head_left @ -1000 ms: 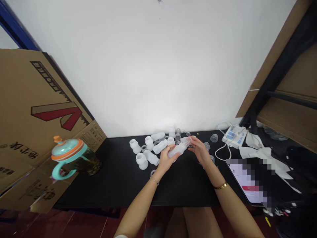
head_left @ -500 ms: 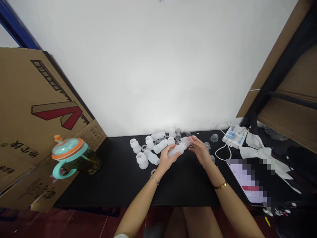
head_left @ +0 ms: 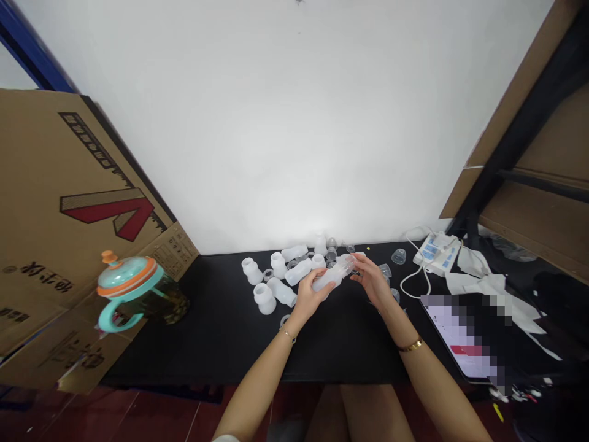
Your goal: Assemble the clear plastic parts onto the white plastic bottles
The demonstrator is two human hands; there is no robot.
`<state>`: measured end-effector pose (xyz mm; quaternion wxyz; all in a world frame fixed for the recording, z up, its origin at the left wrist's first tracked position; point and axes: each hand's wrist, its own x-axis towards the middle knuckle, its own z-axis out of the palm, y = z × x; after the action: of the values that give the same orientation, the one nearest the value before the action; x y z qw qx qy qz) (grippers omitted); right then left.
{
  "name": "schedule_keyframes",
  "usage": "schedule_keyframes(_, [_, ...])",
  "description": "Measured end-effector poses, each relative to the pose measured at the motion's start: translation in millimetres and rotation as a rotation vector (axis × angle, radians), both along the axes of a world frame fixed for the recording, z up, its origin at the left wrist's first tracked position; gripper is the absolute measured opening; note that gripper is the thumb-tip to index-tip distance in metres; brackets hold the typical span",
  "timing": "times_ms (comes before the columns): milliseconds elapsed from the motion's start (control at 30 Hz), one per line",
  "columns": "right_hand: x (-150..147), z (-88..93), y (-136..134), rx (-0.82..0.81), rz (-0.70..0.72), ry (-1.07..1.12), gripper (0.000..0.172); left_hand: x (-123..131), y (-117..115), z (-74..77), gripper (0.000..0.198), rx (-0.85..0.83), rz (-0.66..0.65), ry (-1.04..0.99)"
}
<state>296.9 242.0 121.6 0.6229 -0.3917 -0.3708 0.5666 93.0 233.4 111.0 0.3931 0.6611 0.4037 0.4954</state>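
Note:
My left hand is wrapped round a milky white baby bottle, tilted with its top to the upper right. In the fingers of my right hand is a clear cap, which meets the top end of the bottle. Whether the cap is seated there cannot be made out. Left of my hands are several open white bottles, one upright and one lying down. Clear domed caps lie just right of my right hand, partly hidden by it.
A lidded turquoise jug stands at the left by a cardboard box. On the right are a power strip with a white cable, crumpled paper and a tablet-like screen. A white wall rises behind the black table.
The clear cap has come closer to the bottle's top, closing the small gap between them. My left hand and the things on the table look unmoved.

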Motion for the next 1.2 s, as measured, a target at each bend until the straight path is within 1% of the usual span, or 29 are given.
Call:
schedule_keyframes(467, [0.2, -0.9, 0.6, -0.004, -0.002, -0.009, 0.033, -0.1, 0.4, 0.2, 0.041, 0.013, -0.007, -0.002])
schedule_keyframes(933, [0.1, -2.4, 1.3, 0.001, 0.012, -0.01, 0.03, -0.3, 0.5, -0.1, 0.039, -0.001, -0.009, 0.005])
schedule_keyframes(1200, [0.0, 1.2, 0.0, -0.008, -0.004, 0.005, 0.031, 0.0, 0.6, -0.4, 0.04, -0.003, -0.011, -0.005])
